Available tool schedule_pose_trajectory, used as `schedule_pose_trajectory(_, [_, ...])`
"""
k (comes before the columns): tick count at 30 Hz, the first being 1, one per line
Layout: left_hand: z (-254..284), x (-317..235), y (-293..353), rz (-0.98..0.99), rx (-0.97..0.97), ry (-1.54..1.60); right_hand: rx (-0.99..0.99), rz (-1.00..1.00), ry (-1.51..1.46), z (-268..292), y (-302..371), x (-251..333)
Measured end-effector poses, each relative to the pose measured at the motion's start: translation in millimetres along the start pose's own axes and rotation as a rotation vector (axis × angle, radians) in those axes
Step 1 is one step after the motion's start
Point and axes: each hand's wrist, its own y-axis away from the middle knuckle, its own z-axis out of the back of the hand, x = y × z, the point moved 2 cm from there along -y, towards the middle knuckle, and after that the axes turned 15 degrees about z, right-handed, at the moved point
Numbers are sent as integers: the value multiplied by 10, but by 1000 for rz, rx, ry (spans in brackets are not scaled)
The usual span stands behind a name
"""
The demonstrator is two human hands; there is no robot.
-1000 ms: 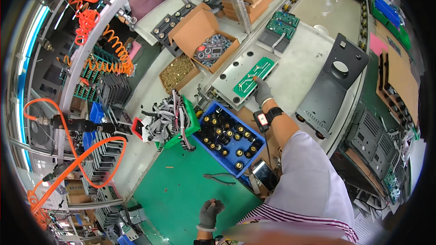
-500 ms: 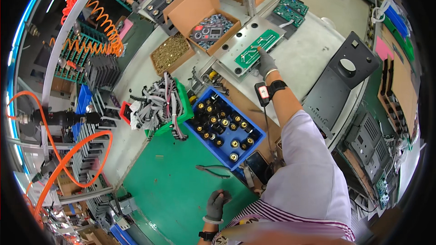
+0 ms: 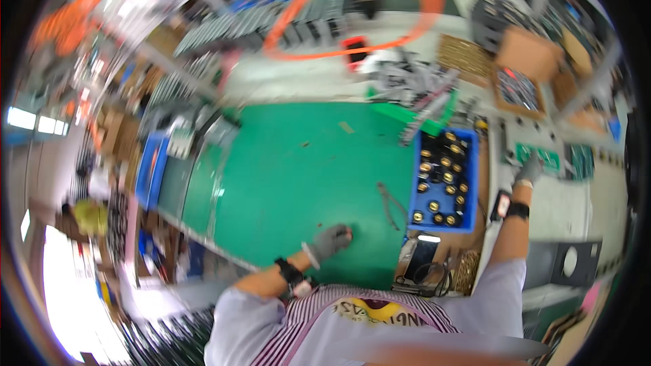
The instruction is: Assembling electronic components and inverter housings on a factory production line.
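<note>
My left hand (image 3: 330,242), in a grey glove with bare fingertips, is low over the green mat (image 3: 291,169). Its fingers are curled together, and whatever may be inside them is hidden. Far to the right, my right hand (image 3: 530,171), also gloved, reaches to a green circuit board (image 3: 548,157) on a pale metal plate. Blur smears its fingers at the board's near edge. Between the hands stands a blue bin (image 3: 414,196) of black parts with brass-coloured centres. A pair of pliers (image 3: 388,205) lies on the mat left of the bin.
Behind the blue bin, a green bin (image 3: 393,114) overflows with grey cables. Cardboard boxes of small parts (image 3: 465,56) stand beyond. An orange hose (image 3: 271,41) loops over the back. Right of me lies a dark panel with an oval hole (image 3: 590,257); a phone (image 3: 424,251) lies below the blue bin.
The view has swung left, so the mat now fills the middle and the bins sit further right. My right hand is still at the circuit board; my left hand is still over the mat.
</note>
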Motion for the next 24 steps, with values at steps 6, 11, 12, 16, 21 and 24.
schedule_pose_trajectory(6, [2072,487,44,-66,-824,-166,325,343,-124,-670,1215,1080])
schedule_pose_trajectory(11, [3949,757,467,55,-1432,-34,735,324,-90,-1250,2375,1798])
schedule_pose_trajectory(12, [4261,802,528,99,-1488,-75,876,404,-7,-1388,2619,1969])
schedule_pose_trajectory(16, [5300,920,683,81,-1456,-10,1081,451,87,-2128,3701,2394])
schedule_pose_trajectory(21, [6057,913,482,-5,-1356,-27,1462,912,299,-3259,5158,2619])
schedule_pose_trajectory(24, [6370,906,241,-63,-1267,41,1777,1023,392,-3937,6065,2686])
